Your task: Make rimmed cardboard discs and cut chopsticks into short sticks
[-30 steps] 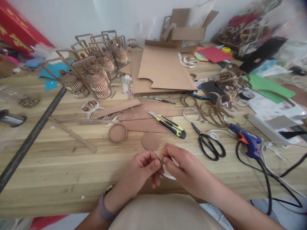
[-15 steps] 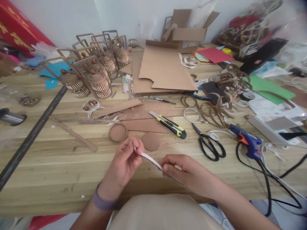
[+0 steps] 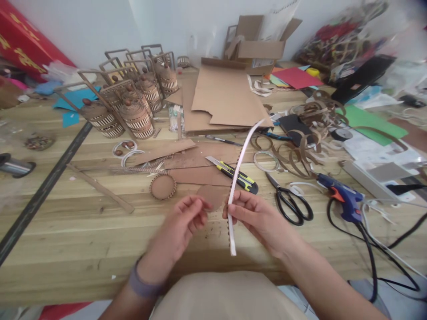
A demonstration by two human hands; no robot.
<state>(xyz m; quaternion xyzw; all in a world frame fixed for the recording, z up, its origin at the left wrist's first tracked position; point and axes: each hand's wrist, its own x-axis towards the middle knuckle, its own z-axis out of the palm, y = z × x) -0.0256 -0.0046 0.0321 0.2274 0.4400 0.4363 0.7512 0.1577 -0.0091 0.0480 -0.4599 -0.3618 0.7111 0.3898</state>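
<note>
My right hand (image 3: pixel 256 218) pinches a long, narrow corrugated paper strip (image 3: pixel 234 182) with a smooth pale face and a brown ridged edge. The strip stands nearly upright, its top curving to the right and its lower end below my fingers. To its left, my left hand (image 3: pixel 182 229) is slightly blurred, thumb and fingertips together, apart from the strip, with nothing visible in it. Just beyond both hands lies a brown cardboard disc (image 3: pixel 213 195), partly covered by my left fingertips. Left of it is a round cardboard base with a ridged rim (image 3: pixel 163 186).
A yellow-black utility knife (image 3: pixel 247 180), black-handled scissors (image 3: pixel 295 206) and a blue glue gun (image 3: pixel 343 195) with trailing cords lie to the right. Lidded baskets with tall handles (image 3: pixel 136 118) stand back left. Cardboard sheets (image 3: pixel 230 98) and loose brown strips (image 3: pixel 300 146) spread behind.
My left hand has let go of the strip and moved slightly down. My right hand has swung the strip from slanting low between both hands to nearly upright.
</note>
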